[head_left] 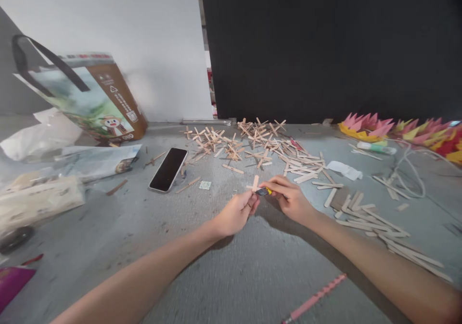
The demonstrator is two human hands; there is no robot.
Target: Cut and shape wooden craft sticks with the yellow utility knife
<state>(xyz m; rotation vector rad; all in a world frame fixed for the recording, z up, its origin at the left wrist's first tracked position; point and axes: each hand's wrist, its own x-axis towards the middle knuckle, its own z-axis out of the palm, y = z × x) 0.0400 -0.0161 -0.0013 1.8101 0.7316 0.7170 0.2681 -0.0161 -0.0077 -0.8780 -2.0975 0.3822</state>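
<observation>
Near the middle of the grey surface, my left hand (236, 212) pinches a small cross of wooden sticks (256, 183) between thumb and fingers. My right hand (291, 200) grips a small yellow and dark tool (264, 191), whose dark end reaches the cross close to my left fingertips. The two hands are close together. Whether the tool touches the wood is too small to tell. Behind the hands lies a pile of wooden stick crosses (231, 146).
Loose sticks (371, 223) spread over the right side. A phone (168, 170) lies left of the hands, a printed bag (104, 97) stands back left, and a pink pencil-like stick (315, 299) lies in front. Paper flowers (368, 126) and a cable (407, 170) are at right.
</observation>
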